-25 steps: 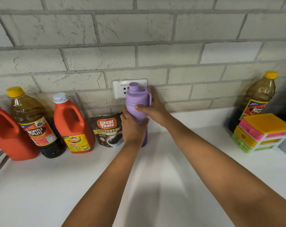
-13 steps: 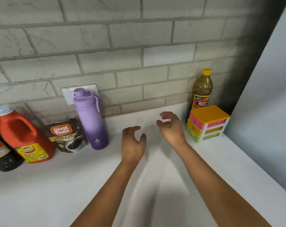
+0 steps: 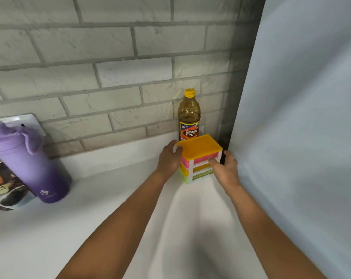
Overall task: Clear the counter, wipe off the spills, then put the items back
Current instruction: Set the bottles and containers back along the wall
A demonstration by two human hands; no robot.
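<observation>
Both hands reach to the small stack of drawers (image 3: 198, 158) standing on the white worktop (image 3: 102, 218) a little right of the frame's centre. The left hand (image 3: 169, 159) lies against the stack's left side, its thumb up by the orange top and its fingers curled round the far edge. The right hand (image 3: 225, 170) holds the right front corner, its thumb on the pink drawer front and its fingers wrapped round the right side, so each grip is closed on the stack. The stack has an orange top, a pink drawer, a yellow one beneath it and a green one at the bottom, set in a white frame; it rests on the worktop. Just behind it, against the grey brick wall (image 3: 110, 67), a brown bottle (image 3: 189, 115) with a yellow cap stands upright. A pale blue panel (image 3: 301, 117) fills the right of the frame. At the left edge a purple flask (image 3: 29, 168) stands upright before a white wall socket (image 3: 30, 119), with a dark coffee pouch (image 3: 4, 188) just beside it at lower left.
</observation>
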